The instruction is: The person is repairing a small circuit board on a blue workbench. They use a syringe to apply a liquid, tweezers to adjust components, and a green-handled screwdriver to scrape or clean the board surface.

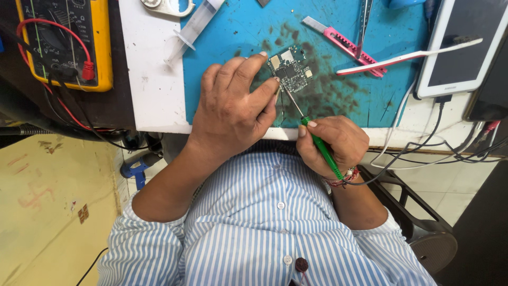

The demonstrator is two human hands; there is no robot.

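A: Where's the circuit board (289,70)?
B: On the blue mat (233,32), pinned by left hand (233,108) fingers. Right hand (333,143) fingers grip the green soldering iron (317,144); I'd keep that tip steady and light.

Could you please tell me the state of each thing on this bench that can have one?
Circuit board: bare, flat on the blue mat, pinned by left hand.
Soldering iron: gripped in right hand, tip at the board's edge.
Syringe: lying loose, untouched.
Pink utility knife: blade extended.
Tablet: screen dark, cable plugged in.
Multimeter: red lead plugged in.
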